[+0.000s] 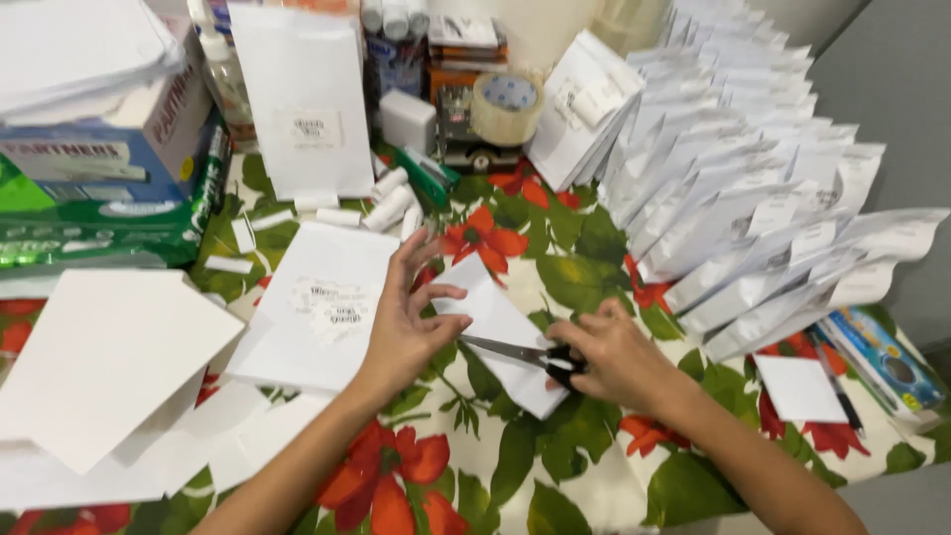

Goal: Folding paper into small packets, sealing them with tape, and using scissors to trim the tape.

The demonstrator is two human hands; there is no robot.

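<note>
On the far left of the flowered tablecloth (584, 248) sit stacked boxes (109, 168) and loose white sheets (109, 357), and beside them lies a flat white envelope (317, 307) with a printed label on its face. Just right of that, the left hand (406, 322) pinches the upper left edge of a small white paper piece (500, 337), thumb and first fingers closed on it while the other fingers fan upward and apart. That paper lies low over the cloth near the middle of the table, its long axis running diagonally from upper left, at the left hand, down to lower right, where its far corner points toward the person. Scissors (520, 353) cross it almost level, tips pointing left toward the left hand's thumb, blades only slightly parted with the paper between them. The right hand (619, 357) is clamped round the black handles, fingers curled in. To cut well here, I judge the left hand should keep the sheet taut and clear of the blade tips, feeding paper into the scissors rather than chasing it. Behind sit a tape roll (505, 107) and, rightward, a long fanned row of filled white packets (753, 188); a pen (837, 386) lies at the far right.
</note>
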